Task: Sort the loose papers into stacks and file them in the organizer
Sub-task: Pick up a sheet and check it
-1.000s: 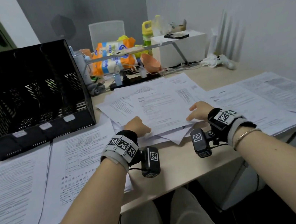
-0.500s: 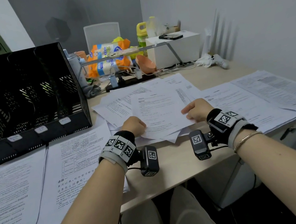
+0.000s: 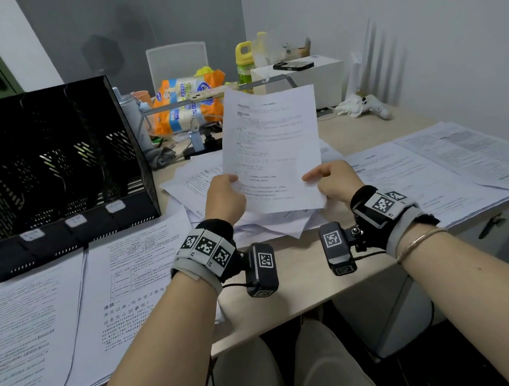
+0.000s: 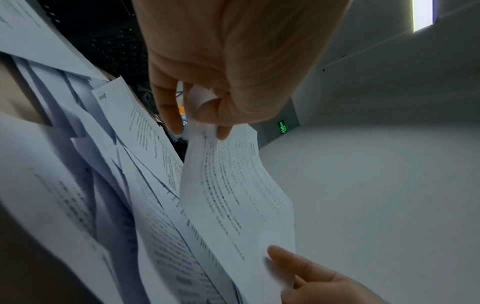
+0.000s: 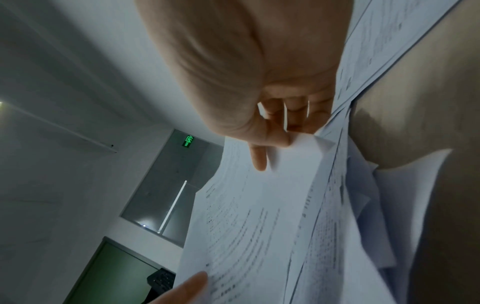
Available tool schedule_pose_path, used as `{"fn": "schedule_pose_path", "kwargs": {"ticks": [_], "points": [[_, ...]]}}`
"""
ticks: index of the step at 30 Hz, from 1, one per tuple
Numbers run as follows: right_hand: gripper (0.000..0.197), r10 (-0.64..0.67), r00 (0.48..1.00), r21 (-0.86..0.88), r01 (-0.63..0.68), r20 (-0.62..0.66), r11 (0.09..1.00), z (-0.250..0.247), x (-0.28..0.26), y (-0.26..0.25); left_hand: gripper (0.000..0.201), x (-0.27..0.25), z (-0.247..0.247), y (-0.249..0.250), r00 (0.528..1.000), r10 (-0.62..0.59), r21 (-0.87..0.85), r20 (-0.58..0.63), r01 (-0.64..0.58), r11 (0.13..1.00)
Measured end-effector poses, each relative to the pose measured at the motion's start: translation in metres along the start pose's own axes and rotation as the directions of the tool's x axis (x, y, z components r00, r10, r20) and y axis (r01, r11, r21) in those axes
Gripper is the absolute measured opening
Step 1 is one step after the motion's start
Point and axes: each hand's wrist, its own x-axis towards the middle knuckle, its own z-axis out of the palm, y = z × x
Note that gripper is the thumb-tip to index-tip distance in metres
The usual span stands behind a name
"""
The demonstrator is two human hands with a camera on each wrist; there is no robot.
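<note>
A printed sheet [image 3: 271, 148] stands nearly upright above the desk, held by both hands. My left hand [image 3: 224, 196] pinches its lower left edge, and my right hand [image 3: 332, 179] pinches its lower right edge. The left wrist view shows the sheet [image 4: 233, 185] caught between thumb and fingers [image 4: 221, 127]. In the right wrist view the sheet [image 5: 254, 216] is nipped by the thumb and fingers [image 5: 259, 158]. Under the hands lies a messy pile of loose papers [image 3: 199, 180]. The black mesh organizer [image 3: 42, 162] stands at the back left, its slots holding no paper.
Two paper stacks [image 3: 68, 314] lie at the front left and two more [image 3: 443, 164] on the right. Behind the pile are an orange bag [image 3: 189, 104], a yellow-green bottle [image 3: 244, 61], a white box [image 3: 306, 79] with a phone, and cables.
Both hands took hold of the top sheet of the loose pile and lifted it from flat on the desk to nearly upright in front of me.
</note>
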Motion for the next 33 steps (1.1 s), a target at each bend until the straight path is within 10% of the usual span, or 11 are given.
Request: {"fn": "schedule_pose_path", "kwargs": {"ticks": [20,33], "points": [[0.052,-0.113,0.984,0.103,0.127,-0.139,0.986,0.025,-0.005,-0.029,0.037,-0.022,-0.039,-0.019,0.999,-0.036,-0.001,0.000,0.036,0.999],[0.025,-0.017,0.999,0.289,0.006,0.037,0.957,-0.023,-0.029,-0.013,0.052,-0.019,0.006,0.019,0.997,0.051,-0.148,-0.051,-0.058,0.987]]}}
